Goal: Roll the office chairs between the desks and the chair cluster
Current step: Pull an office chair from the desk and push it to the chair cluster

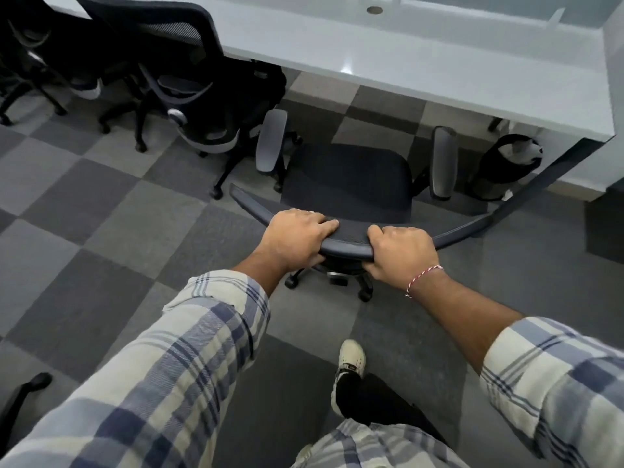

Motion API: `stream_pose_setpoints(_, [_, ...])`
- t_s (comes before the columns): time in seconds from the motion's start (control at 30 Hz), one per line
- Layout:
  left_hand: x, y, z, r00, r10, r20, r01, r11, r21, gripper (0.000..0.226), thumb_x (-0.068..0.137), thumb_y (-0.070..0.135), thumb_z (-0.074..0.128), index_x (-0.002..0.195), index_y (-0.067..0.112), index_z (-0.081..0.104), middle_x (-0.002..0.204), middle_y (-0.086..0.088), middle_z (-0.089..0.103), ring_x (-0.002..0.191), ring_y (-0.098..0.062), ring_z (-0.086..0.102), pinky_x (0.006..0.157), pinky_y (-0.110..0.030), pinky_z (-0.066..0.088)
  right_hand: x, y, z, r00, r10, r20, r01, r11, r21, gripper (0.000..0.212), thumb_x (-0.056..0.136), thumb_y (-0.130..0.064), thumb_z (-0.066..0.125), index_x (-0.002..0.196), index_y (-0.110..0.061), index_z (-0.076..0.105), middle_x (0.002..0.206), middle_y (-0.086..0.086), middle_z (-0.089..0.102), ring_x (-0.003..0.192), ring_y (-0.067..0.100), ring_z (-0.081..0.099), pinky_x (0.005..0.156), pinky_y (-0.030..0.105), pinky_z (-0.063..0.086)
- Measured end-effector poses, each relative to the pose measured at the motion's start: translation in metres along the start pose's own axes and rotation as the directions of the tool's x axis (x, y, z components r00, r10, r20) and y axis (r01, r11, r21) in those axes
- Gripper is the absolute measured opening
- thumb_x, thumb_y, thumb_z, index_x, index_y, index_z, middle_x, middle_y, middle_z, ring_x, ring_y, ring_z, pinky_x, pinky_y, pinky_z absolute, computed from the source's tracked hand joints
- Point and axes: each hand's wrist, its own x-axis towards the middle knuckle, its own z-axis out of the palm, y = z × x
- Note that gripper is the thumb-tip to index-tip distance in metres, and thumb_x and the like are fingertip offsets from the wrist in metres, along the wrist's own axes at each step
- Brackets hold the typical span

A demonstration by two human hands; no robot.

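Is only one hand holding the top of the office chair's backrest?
No, both the left hand and the right hand grip the top edge of the backrest.

Plaid sleeves (202,349), red/wht wrist thread (423,276), wht shoe (351,361).

Checkered grey carpet tiles (101,214); white desk (439,62) on the far side, black waste bin (503,167) under its right end.

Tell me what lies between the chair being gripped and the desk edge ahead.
Head view: only bare checkered carpet lies between the chair and the desk.
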Motion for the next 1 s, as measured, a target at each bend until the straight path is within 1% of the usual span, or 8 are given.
stream_pose_setpoints(0.1, [0.045,-0.005,0.000,1.000,0.014,0.001,-0.014,1.000,0.000,0.056,0.072,0.051,0.074,0.119,0.023,0.064,0.100,0.001,0.069,0.089,-0.025,0.067,0.073,-0.039,0.055,0.027,0.030,0.009,1.000,0.005,0.010,-0.005,1.000,0.006,0.043,0.070,-0.056,0.070,0.086,-0.019,0.053,0.075,0.001,0.066,0.064,0.026,0.065,0.053,0.029,0.027])
stream_pose_setpoints(0.23, [0.102,-0.016,0.000,1.000,0.022,-0.007,-0.022,1.000,-0.010,0.054,0.073,0.050,0.072,0.119,0.023,0.064,0.101,0.001,0.069,0.090,-0.025,0.067,0.074,-0.040,0.055,0.063,0.068,0.013,0.998,0.053,0.040,-0.052,0.999,-0.004,0.046,0.064,-0.057,0.075,0.082,-0.019,0.055,0.069,0.001,0.065,0.057,0.025,0.063,0.051,0.028,0.025])
stream_pose_setpoints(0.33, [0.142,-0.026,0.004,0.999,0.040,-0.004,-0.040,0.999,-0.005,0.056,0.073,0.050,0.073,0.120,0.022,0.064,0.103,0.000,0.069,0.091,-0.026,0.067,0.074,-0.041,0.055,0.090,0.093,0.024,0.999,0.035,0.020,-0.036,0.999,0.036,0.043,0.074,-0.056,0.068,0.091,-0.019,0.055,0.080,0.001,0.067,0.068,0.027,0.066,0.055,0.030,0.029])
stream_pose_setpoints(0.47, [0.190,-0.044,0.005,0.997,0.072,-0.005,-0.072,0.997,-0.016,0.055,0.073,0.049,0.072,0.120,0.022,0.064,0.103,-0.001,0.070,0.091,-0.027,0.068,0.074,-0.041,0.055,0.126,0.119,0.033,0.994,0.089,0.067,-0.092,0.995,0.050,0.045,0.069,-0.054,0.073,0.088,-0.018,0.055,0.074,0.004,0.066,0.062,0.028,0.065,0.054,0.031,0.034])
stream_pose_setpoints(0.57, [0.224,-0.058,0.005,0.995,0.096,-0.011,-0.096,0.995,-0.004,0.056,0.073,0.049,0.072,0.122,0.022,0.064,0.104,-0.001,0.070,0.092,-0.027,0.068,0.076,-0.041,0.055,0.153,0.135,0.038,0.995,0.092,0.047,-0.096,0.992,0.086,0.043,0.076,-0.053,0.067,0.095,-0.018,0.053,0.084,0.005,0.068,0.072,0.029,0.066,0.059,0.033,0.039])
stream_pose_setpoints(0.7, [0.270,-0.080,0.006,0.991,0.132,-0.013,-0.132,0.991,0.010,0.057,0.070,0.047,0.075,0.121,0.021,0.065,0.103,-0.001,0.071,0.091,-0.027,0.069,0.074,-0.039,0.055,0.190,0.157,0.044,0.990,0.140,0.035,-0.143,0.985,0.100,0.044,0.081,-0.053,0.063,0.102,-0.017,0.051,0.092,0.006,0.067,0.081,0.030,0.066,0.063,0.035,0.037])
stream_pose_setpoints(0.87, [0.330,-0.105,0.007,0.981,0.194,-0.025,-0.194,0.981,-0.004,0.054,0.072,0.047,0.072,0.120,0.022,0.065,0.104,-0.001,0.071,0.092,-0.029,0.068,0.074,-0.038,0.054,0.235,0.181,0.056,0.974,0.227,0.024,-0.228,0.964,0.136,0.049,0.071,-0.051,0.073,0.100,-0.015,0.056,0.086,0.009,0.067,0.079,0.031,0.066,0.066,0.037,0.047])
stream_pose_setpoints(1.0, [0.350,-0.133,0.016,0.971,0.233,-0.053,-0.233,0.973,0.007,0.053,0.077,0.051,0.067,0.121,0.021,0.064,0.109,-0.002,0.071,0.095,-0.029,0.067,0.080,-0.041,0.054,0.258,0.183,0.063,0.971,0.238,-0.033,-0.230,0.961,0.155,0.049,0.067,-0.048,0.076,0.099,-0.016,0.057,0.083,0.008,0.066,0.076,0.031,0.065,0.068,0.039,0.046])
